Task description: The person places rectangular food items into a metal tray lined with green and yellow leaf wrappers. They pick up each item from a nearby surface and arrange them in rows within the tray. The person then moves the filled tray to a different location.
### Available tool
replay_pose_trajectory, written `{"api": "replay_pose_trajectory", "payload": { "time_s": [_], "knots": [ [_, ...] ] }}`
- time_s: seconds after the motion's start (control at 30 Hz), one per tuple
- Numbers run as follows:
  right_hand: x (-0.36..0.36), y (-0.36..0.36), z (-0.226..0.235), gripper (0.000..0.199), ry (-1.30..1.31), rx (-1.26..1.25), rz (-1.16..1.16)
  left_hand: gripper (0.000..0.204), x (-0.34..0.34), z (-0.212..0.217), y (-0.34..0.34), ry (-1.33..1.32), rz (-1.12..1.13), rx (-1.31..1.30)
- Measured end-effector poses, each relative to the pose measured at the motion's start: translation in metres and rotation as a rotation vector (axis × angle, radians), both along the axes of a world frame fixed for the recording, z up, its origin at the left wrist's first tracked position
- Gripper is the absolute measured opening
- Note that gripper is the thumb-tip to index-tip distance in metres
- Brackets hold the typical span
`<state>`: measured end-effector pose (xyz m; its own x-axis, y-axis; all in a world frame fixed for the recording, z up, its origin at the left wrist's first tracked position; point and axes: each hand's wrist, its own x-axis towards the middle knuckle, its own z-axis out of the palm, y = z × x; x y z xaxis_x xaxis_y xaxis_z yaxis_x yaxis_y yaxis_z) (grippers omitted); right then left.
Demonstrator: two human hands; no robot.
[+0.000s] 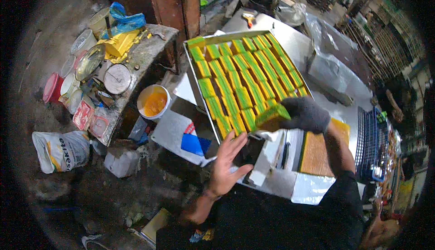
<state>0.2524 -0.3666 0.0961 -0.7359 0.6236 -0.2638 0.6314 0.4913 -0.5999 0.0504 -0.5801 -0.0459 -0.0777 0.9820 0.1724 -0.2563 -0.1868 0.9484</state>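
Note:
My right hand (308, 114), in a dark grey glove, grips a green and yellow layered cake slice (273, 117) above the near right part of a shallow tray (204, 97). Rows of similar cake slices (244, 77) stand on edge across that tray. My left hand (229, 164) is bare, its fingers stretched toward the tray's near edge and the thumb apart. Whether its fingertips touch the nearest slices I cannot tell. Beside my right forearm lies a brown-topped slab of cake (319, 152) with a green side. A long dark-handled tool, perhaps a knife (286, 155), rests left of the slab.
A blue plastic crate (372, 141) stands at the right. On the left, a worn table (149, 39) carries tubs, lids and a yellow lump. Below it are a white bucket (154, 101) with orange contents and a white sack (61, 151). An orange-handled tool (248, 19) lies behind the tray.

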Motion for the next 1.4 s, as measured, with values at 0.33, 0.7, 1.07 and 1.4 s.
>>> {"api": "replay_pose_trajectory", "payload": {
  "time_s": [0.33,0.7,1.07,1.4],
  "knots": [
    [-0.240,0.270,-0.052,0.032,-0.087,0.881,0.314,0.095,-0.181,-0.130,-0.156,0.324,0.859,-0.401],
    [-0.281,0.303,-0.103,0.044,-0.263,0.741,0.225,0.096,-0.175,-0.270,-0.276,0.272,0.920,-0.779],
    [-0.089,0.144,-0.054,0.048,0.470,0.710,-0.142,0.042,-0.166,-0.151,-0.140,0.390,0.123,-0.830],
    [0.306,-0.127,-0.228,0.060,-0.326,0.437,-1.386,0.065,-0.007,-0.084,-0.029,0.170,-0.608,-0.645]
  ]
}}
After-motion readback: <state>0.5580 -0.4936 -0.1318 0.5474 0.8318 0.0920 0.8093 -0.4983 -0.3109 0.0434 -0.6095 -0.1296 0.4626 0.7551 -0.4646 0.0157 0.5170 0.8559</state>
